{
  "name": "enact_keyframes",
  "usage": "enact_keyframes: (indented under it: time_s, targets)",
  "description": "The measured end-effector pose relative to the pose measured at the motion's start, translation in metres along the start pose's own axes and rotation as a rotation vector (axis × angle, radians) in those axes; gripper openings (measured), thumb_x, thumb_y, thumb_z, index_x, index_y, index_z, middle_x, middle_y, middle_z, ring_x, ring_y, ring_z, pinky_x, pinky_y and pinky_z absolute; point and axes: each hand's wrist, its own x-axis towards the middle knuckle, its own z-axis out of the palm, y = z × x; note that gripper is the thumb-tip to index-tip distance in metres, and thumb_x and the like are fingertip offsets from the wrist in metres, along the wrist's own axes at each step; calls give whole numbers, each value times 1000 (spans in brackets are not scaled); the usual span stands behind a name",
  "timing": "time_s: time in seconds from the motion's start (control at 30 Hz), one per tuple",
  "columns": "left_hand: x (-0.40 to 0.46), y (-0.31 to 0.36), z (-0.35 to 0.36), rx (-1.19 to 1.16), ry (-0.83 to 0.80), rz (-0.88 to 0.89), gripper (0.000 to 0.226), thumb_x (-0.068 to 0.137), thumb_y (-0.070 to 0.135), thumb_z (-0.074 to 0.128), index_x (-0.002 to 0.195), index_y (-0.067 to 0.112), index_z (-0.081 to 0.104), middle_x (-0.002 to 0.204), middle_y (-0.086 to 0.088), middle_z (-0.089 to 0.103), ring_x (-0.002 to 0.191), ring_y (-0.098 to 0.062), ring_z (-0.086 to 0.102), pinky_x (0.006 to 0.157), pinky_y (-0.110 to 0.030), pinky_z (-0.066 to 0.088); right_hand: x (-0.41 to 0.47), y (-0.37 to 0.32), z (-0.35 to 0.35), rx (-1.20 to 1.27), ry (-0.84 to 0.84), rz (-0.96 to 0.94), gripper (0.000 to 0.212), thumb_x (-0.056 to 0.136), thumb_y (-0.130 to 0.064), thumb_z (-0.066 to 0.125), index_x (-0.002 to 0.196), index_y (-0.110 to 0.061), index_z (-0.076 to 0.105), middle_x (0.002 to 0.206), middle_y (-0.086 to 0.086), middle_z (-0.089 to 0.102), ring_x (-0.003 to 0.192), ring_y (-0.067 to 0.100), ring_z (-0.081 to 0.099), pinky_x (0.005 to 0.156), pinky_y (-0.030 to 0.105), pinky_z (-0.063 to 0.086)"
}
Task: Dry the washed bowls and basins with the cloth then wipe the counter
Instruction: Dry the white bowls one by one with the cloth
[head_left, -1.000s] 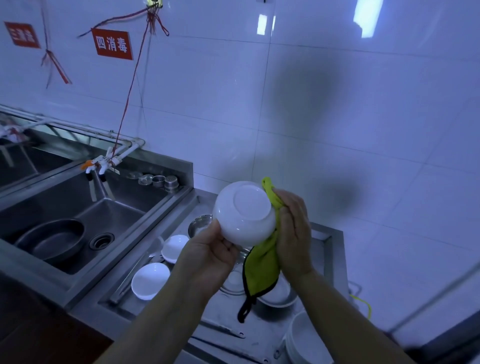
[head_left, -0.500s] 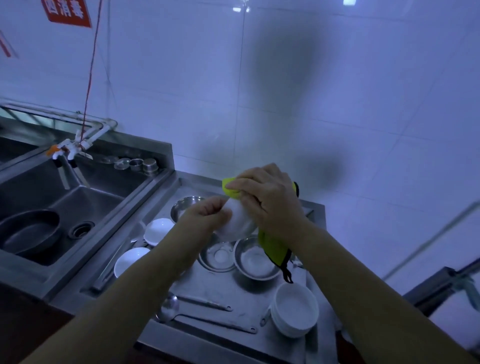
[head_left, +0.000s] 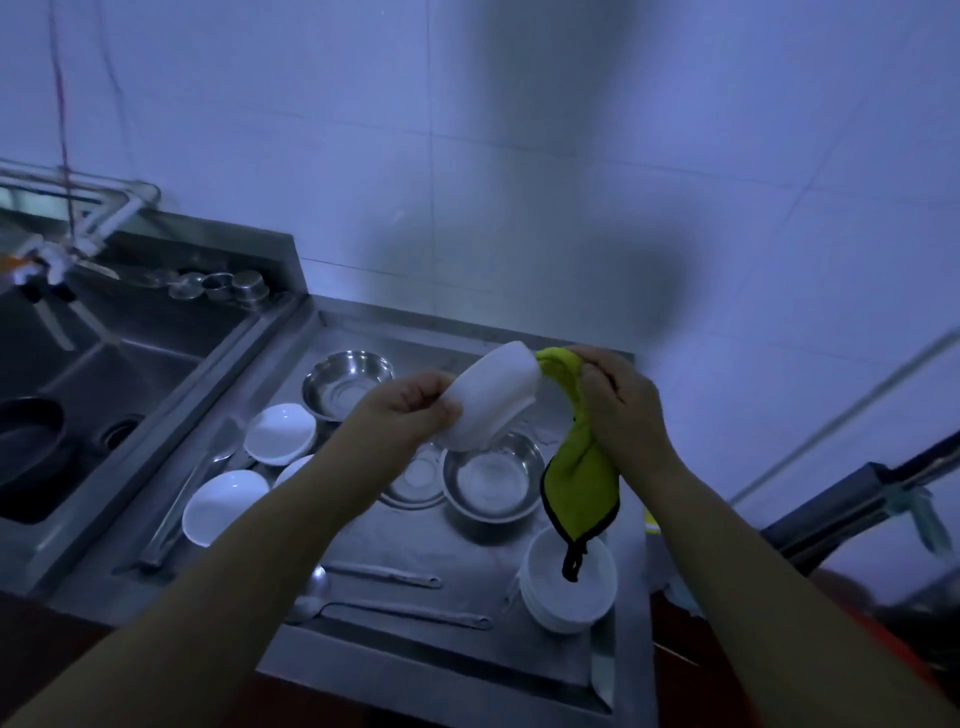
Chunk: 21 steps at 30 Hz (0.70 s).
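Note:
My left hand (head_left: 402, 410) grips a white bowl (head_left: 491, 397) by its rim, tilted on its side above the steel counter (head_left: 395, 551). My right hand (head_left: 621, 410) holds a green cloth (head_left: 576, 467) with a dark edge; the cloth's top end touches the bowl's base and the rest hangs down, its loop over a stack of white bowls (head_left: 569, 587). Below the hands sit two steel basins (head_left: 491, 483) (head_left: 345, 382), and several white bowls (head_left: 280, 434) lie at the left of the counter.
A deep steel sink (head_left: 104, 384) with a dark pan (head_left: 28, 441) lies to the left, its tap (head_left: 47, 265) above. Ladles and spoons (head_left: 384, 608) lie along the counter's front, tongs (head_left: 182, 499) at its left side. The tiled wall (head_left: 519, 156) rises behind.
The view has tipped down and moved in. My right hand slid off the top of the bowl to its right side, and the bowl now lies tilted with the cloth hanging free.

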Motion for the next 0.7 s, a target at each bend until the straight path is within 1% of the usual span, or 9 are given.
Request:
enact_keyframes:
  time_s: [0.1, 0.17, 0.23, 0.3, 0.43, 0.5, 0.6, 0.63, 0.7]
  targets:
    - [24, -23, 10, 57, 77, -53, 12, 91, 6, 54, 90, 5, 66, 82, -13, 61, 79, -21, 54, 76, -34, 41, -2, 33, -24, 19, 91, 124, 27, 96, 1, 46, 102, -14, 67, 98, -3, 67, 93, 8, 60, 86, 22, 47]
    - [39, -42, 19, 67, 114, -89, 13, 92, 3, 51, 88, 6, 64, 80, -10, 59, 77, -17, 54, 73, -27, 42, -1, 54, -40, 13, 119, 171, 27, 97, -1, 45, 106, -16, 66, 100, -4, 65, 95, 12, 59, 86, 25, 48]
    - [53, -60, 29, 126, 126, -102, 14, 91, 1, 52, 85, 7, 64, 76, -7, 59, 68, -8, 54, 63, -15, 44, 0, 73, -53, 12, 136, 217, 28, 98, -5, 44, 106, -22, 64, 100, -6, 65, 95, 12, 58, 81, 20, 46]
    - [68, -84, 39, 266, 123, -119, 15, 90, 2, 54, 84, 9, 65, 74, -6, 61, 66, -9, 54, 61, -16, 43, 4, 90, -62, 22, 147, 255, 28, 98, -6, 44, 107, -23, 65, 103, -3, 65, 94, 12, 58, 78, 20, 44]
    - [90, -142, 49, 735, 94, -213, 12, 89, 11, 56, 86, 15, 67, 81, -10, 65, 78, -27, 61, 71, -32, 44, 12, 117, -64, 31, 128, 285, 29, 97, -2, 44, 107, -17, 67, 99, 0, 67, 89, 11, 59, 77, 23, 46]
    - [91, -168, 51, 953, 48, -252, 15, 90, 18, 53, 93, 18, 68, 90, -8, 67, 88, -28, 63, 72, -29, 42, 15, 124, -60, 55, 119, 282, 32, 96, 1, 44, 103, -20, 66, 95, -7, 67, 86, -1, 60, 78, 18, 48]
    - [91, -200, 52, 1205, -66, -250, 27, 91, 27, 49, 113, 30, 64, 112, 1, 67, 106, -21, 60, 83, -27, 42, 21, 130, -52, 119, 105, 302, 37, 96, 4, 43, 97, -26, 65, 87, -23, 68, 81, -12, 60, 76, 11, 48]
    - [92, -208, 52, 1297, -134, -253, 28, 90, 27, 48, 114, 31, 62, 114, 1, 66, 107, -22, 59, 85, -28, 43, 22, 133, -49, 140, 103, 313, 38, 95, 5, 43, 96, -26, 65, 83, -25, 69, 80, -13, 61, 75, 10, 48]
    - [96, -218, 54, 1473, -281, -246, 24, 87, 23, 49, 107, 28, 62, 107, -3, 66, 100, -25, 61, 77, -29, 45, 24, 138, -44, 148, 96, 331, 34, 96, 4, 43, 100, -20, 66, 84, -25, 69, 79, -12, 61, 75, 12, 48]
